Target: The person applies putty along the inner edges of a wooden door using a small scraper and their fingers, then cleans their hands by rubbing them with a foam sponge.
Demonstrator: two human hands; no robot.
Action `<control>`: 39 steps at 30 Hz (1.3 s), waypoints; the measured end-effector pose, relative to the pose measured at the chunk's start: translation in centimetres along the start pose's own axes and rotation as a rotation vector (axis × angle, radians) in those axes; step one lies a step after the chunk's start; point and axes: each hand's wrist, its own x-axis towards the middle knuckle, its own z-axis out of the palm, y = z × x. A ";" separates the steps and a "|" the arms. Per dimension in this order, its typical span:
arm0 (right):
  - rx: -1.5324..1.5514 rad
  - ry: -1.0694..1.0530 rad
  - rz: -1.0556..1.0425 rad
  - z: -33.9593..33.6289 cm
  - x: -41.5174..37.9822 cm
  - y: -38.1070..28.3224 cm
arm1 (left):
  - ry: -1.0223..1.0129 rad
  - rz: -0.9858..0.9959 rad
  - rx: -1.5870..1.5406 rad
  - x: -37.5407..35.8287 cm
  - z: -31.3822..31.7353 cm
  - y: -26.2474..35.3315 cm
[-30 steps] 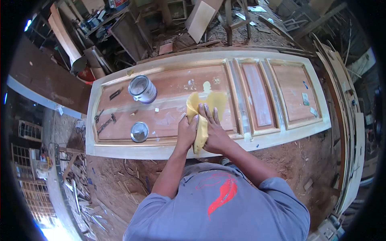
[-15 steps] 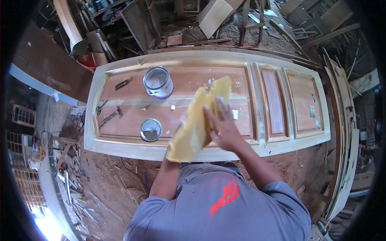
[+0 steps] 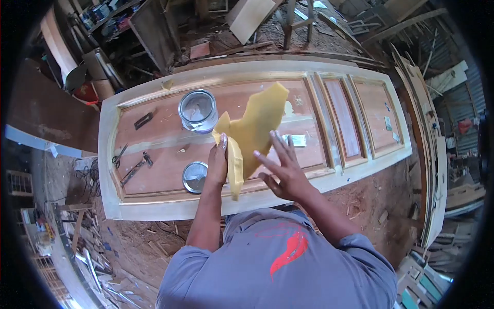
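Note:
A torn, yellowish sheet [image 3: 252,123], creased along its left part, is up in front of me over the wooden door panel [image 3: 154,207]. My left hand [image 3: 218,162] is closed on its folded left edge. Beside the sheet's lower right side, my right hand [image 3: 284,170] has its fingers spread, near or lightly against the surface. An open metal can [image 3: 198,110] stands on the panel left of the sheet. Its round lid [image 3: 195,177] lies close to my left wrist.
On the panel's left part lie a hammer [image 3: 136,169], scissors [image 3: 120,156] and a dark tool [image 3: 143,121]. A whitish packet [image 3: 294,140] is beyond my right hand. Boards [image 3: 429,170] lean at the right; scrap wood covers the ground behind.
The sheet has opened out and turned, showing a broad face. My left hand, mostly hidden behind it before, now shows at its left edge. My right hand's fingers have spread. The view has shifted.

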 end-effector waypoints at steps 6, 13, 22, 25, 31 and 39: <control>0.384 0.017 0.169 -1.2 0.4 -2.2 | 0.296 0.305 0.228 -1.7 4.8 -0.6; 0.517 0.411 0.671 2.3 0.8 -0.3 | 0.086 0.668 0.828 -4.2 7.3 -1.9; 0.869 0.331 0.328 0.9 -2.4 1.5 | 0.196 0.786 0.756 -2.3 8.9 -1.6; 1.084 0.199 0.368 -0.5 -1.7 0.5 | 0.259 1.109 0.930 -2.2 10.8 -2.4; 1.240 0.385 0.481 -0.2 -3.5 3.6 | 0.285 1.099 1.019 -4.3 15.8 -4.4; 1.626 0.556 0.684 -2.3 -5.8 7.1 | 0.177 0.940 0.732 -5.9 21.8 -5.3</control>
